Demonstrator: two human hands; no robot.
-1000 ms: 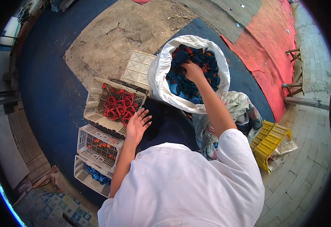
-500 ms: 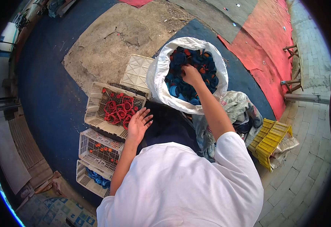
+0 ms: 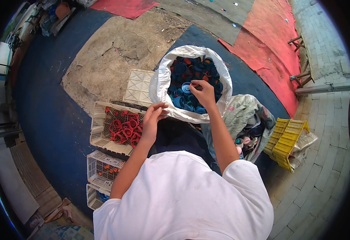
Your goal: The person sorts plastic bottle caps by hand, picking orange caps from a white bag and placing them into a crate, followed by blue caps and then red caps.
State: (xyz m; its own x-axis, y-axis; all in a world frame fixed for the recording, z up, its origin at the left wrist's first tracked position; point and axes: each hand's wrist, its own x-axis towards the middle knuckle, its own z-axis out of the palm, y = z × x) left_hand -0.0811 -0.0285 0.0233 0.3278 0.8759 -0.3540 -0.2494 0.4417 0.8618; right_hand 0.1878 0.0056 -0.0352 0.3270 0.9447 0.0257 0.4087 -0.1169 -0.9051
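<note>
Head view: right hand [image 3: 203,95] pinches a light-blue round plastic cap [image 3: 186,88] by its edge, over dark-blue and orange plastic pieces [image 3: 179,69] in a wide-mouthed white sack [image 3: 157,85]. Cap's circular face toward camera, axis roughly along line of sight. Left hand [image 3: 152,123] released, fingers loosely bent, at sack's near-left rim.

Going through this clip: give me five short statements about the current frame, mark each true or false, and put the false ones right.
1. The right hand holds a round blue piece at its fingertips. True.
2. The left hand grips a red ring. False: no piece shows in it; it is by the near rim of the white sack.
3. Red pieces lie in a pale crate left of the sack. True.
4. The yellow crate is left of the sack. False: it is to the right.
5. The sack's mouth is open. True.
</note>
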